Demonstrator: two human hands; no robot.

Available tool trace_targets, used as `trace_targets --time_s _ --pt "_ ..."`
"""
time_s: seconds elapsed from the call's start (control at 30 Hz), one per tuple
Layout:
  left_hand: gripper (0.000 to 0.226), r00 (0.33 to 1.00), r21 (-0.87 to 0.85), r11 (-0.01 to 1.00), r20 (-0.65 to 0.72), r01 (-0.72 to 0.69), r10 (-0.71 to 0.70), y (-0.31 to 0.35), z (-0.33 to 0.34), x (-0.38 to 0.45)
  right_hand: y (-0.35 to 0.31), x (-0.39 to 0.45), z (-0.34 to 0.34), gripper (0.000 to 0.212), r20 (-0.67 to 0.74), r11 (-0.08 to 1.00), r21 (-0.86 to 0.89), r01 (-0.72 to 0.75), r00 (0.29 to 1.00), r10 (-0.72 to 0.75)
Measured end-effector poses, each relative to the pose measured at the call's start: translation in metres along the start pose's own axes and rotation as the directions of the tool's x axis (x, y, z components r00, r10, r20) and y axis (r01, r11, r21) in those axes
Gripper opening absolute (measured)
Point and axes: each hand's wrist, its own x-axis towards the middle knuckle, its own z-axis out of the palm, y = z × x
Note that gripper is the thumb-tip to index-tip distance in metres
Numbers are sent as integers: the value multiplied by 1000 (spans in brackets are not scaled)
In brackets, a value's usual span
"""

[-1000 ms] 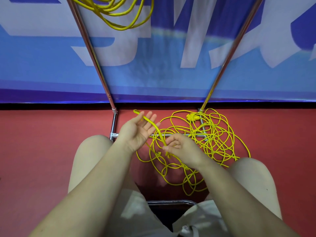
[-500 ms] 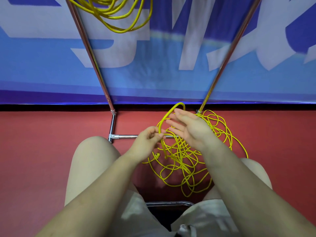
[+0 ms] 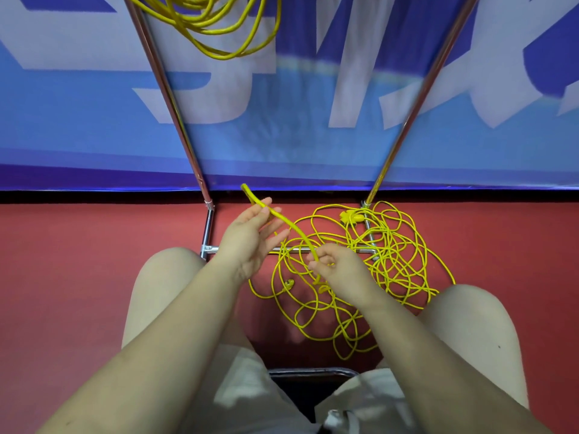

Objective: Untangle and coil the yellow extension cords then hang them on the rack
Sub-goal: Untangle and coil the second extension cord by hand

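With the right hand (image 3: 333, 267) pinching a doubled strand and the left hand (image 3: 250, 238) open-fingered beneath it, just above the tangled thin yellow extension cord (image 3: 369, 277) on the red floor (image 3: 78, 277), pulling could tighten knots.

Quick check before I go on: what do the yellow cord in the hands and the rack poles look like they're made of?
Yellow cord: looks like a smooth plastic or rubber jacket, slightly glossy; it bends in soft curves between the left hand and the right hand.
Rack poles: apparently polished metal, chrome-like; bright streaks run along them and the base joints look tubular. The exact metal cannot be told.
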Motion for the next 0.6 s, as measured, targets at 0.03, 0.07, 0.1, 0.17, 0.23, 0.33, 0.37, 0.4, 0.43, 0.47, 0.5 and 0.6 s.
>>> trace_targets --time_s 0.03,0.07,0.1,0.17,0.23,0.33,0.37,0.4,0.43,0.47,0.5,0.6 --pt "25 1000 34 999 12 3 -3 -2 -2 1 -6 1 -2 9 -9 993 115 -16 1000 17" --pt "29 999 103 995 36 9 -12 -5 -2 -1 -13 2 -4 8 -6 965 258 -51 999 54" --pt "31 997 189 982 60 26 -38 -12 -3 -2 -21 4 -6 7 3 908 408 -94 995 101" --pt "32 986 372 927 132 44 -100 -27 -5 -7 -34 8 -11 4 7 759 631 -162 979 203" --pt "29 969 527 849 220 -21 -113 -43 -8 -12 -43 12 -17 7 13 597 779 -193 956 292" --pt "15 961 573 811 271 -123 -46 -51 -9 -17 -46 15 -24 5 27 496 844 -203 941 338" --pt "15 960 577 803 281 -153 -19 -50 -8 -17 -45 15 -25 2 37 485 851 -200 945 326" --pt "17 958 578 797 288 -176 2 -48 -5 -18 -45 15 -25 4 41 478 858 -188 952 302" --pt "18 960 580 793 280 -185 18 -46 -4 -18 -43 14 -25 12 43 480 860 -174 962 271" --pt "20 962 571 799 271 -187 32 -44 -3 -18 -42 14 -24 20 40 507 847 -162 969 243" --pt "20 967 557 810 251 -184 48 -42 -2 -17 -39 12 -23 24 31 570 807 -155 975 222" --pt "18 981 512 844 178 -156 73 -37 -2 -15 -27 3 -17 28 -14 868 480 -132 987 158"
